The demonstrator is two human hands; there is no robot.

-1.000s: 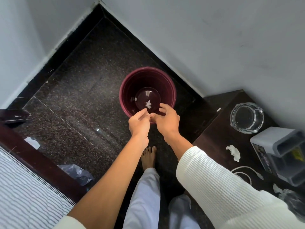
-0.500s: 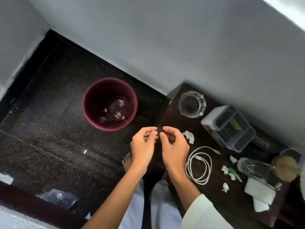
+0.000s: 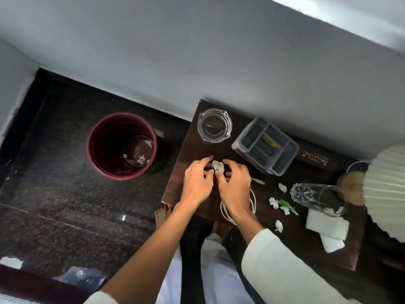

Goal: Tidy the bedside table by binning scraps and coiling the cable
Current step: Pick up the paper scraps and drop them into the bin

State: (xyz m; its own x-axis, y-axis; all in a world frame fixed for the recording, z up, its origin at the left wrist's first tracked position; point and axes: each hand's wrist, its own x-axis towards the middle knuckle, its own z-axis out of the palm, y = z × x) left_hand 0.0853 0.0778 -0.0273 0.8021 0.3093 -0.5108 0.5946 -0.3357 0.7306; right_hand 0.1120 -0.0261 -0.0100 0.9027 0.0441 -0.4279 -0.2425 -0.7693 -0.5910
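A crumpled white paper scrap (image 3: 217, 166) lies on the dark bedside table (image 3: 188, 150), between my two hands. My left hand (image 3: 197, 183) is just left of it, fingers spread and holding nothing. My right hand (image 3: 235, 185) curls over it from the right, thumb and forefinger touching it; whether they pinch it is unclear. My right wrist partly covers the white cable (image 3: 253, 200), which lies in a loose coil. More white scraps (image 3: 282, 187) (image 3: 278, 226) and a green one (image 3: 285, 204) lie further right. The maroon bin (image 3: 92, 137) stands on the floor to the left, with scraps inside.
On the table stand a glass ashtray (image 3: 214, 125), a grey organiser box (image 3: 265, 145), a black case (image 3: 315, 159), a tipped-over glass (image 3: 315, 196), white napkins (image 3: 326, 224) and a lamp shade (image 3: 385, 189). A plastic bag (image 3: 81, 279) lies on the floor near the bed.
Both hands moved from above the bin rightwards to the table and came down around the white scrap. My view swung right with them.
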